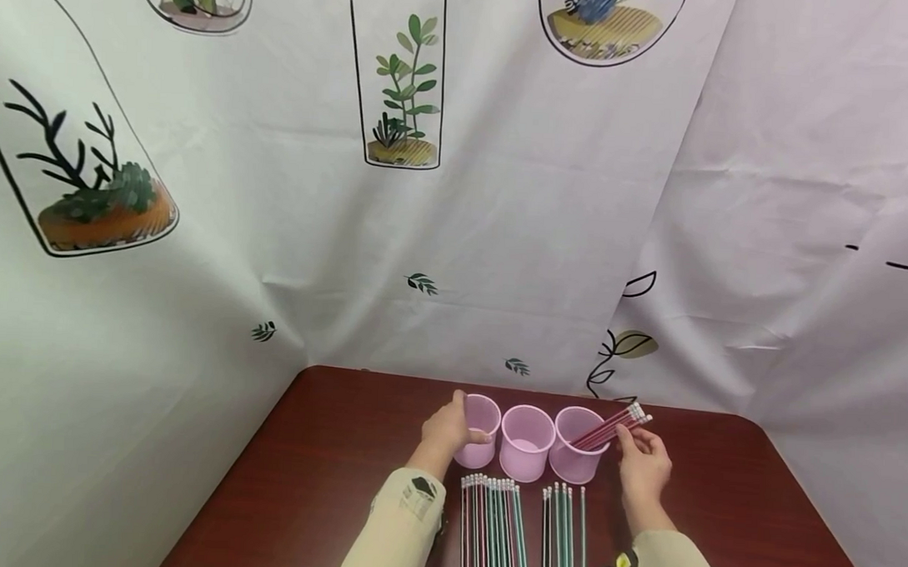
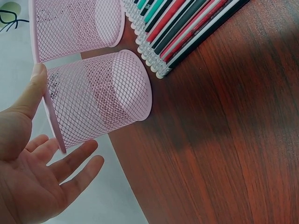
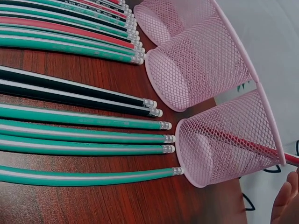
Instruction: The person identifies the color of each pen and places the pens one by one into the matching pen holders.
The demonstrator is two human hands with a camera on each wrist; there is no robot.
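Observation:
Three pink mesh pencil cups stand in a row. My left hand [image 1: 446, 429] holds the left cup [image 2: 100, 88]: in the left wrist view the thumb lies on its rim, with the other fingers spread around the far side. Several red pencils [image 1: 607, 429] lean inside the right cup [image 3: 224, 144], their eraser ends sticking out over the rim. My right hand [image 1: 643, 467] is beside that rim, just below the pencil ends, its fingers loosely bent; only part of it shows in the right wrist view. The middle cup [image 1: 527, 444] stands between them, untouched.
In front of the cups, a mixed row of green, red and black pencils [image 1: 494, 527] lies on the brown table [image 1: 304, 478]. To its right is a smaller group of black and green pencils [image 3: 84, 116], with one green pencil [image 3: 93, 176] apart. A printed white cloth [image 1: 501, 235] hangs behind.

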